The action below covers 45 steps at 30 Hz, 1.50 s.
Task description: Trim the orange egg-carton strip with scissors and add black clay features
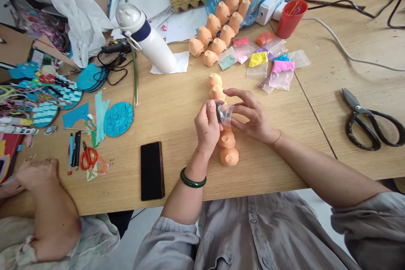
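Note:
My left hand (207, 124) is closed around a small clear plastic bag (225, 114) with something black inside. The fingers of my right hand (255, 116) are spread, and their tips reach the bag's clear end; whether they pinch it I cannot make out. Beneath both hands lies a strip of orange egg-carton cups (228, 156), its middle partly hidden by them. Farther back are several small bags of coloured material, among them a yellow bag (257, 60) and a pink bag (281, 74).
A black phone (152, 171) lies left of my hands, and large scissors (360, 114) lie to the right. A white bottle (148, 40), an egg-carton piece (223, 12) and a red cup (291, 19) stand behind. A co-worker's arm (52, 206) rests at far left.

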Each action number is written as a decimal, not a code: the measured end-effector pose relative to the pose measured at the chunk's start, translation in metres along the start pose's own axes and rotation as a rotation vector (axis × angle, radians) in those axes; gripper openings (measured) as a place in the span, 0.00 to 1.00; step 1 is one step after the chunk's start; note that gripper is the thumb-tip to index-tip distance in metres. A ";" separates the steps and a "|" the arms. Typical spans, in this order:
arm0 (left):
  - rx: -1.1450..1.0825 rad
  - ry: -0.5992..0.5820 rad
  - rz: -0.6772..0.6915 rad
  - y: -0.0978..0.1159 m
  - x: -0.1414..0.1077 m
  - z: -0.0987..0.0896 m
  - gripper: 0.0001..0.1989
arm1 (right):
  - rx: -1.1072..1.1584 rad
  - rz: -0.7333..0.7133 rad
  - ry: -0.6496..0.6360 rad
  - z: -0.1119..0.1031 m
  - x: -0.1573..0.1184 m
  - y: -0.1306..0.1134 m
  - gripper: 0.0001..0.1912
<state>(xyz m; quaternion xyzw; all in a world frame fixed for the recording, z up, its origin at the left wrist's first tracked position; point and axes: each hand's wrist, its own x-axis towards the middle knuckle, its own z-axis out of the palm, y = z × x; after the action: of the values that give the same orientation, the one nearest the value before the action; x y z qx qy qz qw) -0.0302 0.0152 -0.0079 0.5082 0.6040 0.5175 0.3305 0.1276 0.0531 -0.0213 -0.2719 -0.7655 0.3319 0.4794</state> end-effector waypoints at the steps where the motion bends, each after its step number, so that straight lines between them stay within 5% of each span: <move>1: 0.006 0.000 0.005 -0.001 0.001 0.000 0.26 | -0.017 0.011 0.000 -0.001 0.000 0.000 0.08; 9: -0.022 0.050 -0.030 -0.005 0.006 -0.002 0.27 | 0.147 0.094 -0.007 -0.005 0.004 0.000 0.13; 19: -0.025 0.063 -0.079 -0.010 0.008 -0.004 0.28 | 0.511 0.416 -0.002 -0.005 0.002 -0.006 0.14; 32: 0.104 0.072 0.027 -0.006 0.007 -0.005 0.26 | 0.174 0.204 -0.034 0.000 0.000 -0.001 0.09; 45: -0.082 0.163 -0.070 -0.017 0.014 -0.006 0.25 | 0.546 0.491 0.068 -0.005 0.005 -0.009 0.14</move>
<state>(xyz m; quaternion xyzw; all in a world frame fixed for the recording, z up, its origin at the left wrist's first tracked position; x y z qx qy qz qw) -0.0443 0.0280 -0.0210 0.4291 0.6246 0.5694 0.3187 0.1288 0.0527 -0.0101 -0.3207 -0.5441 0.6199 0.4656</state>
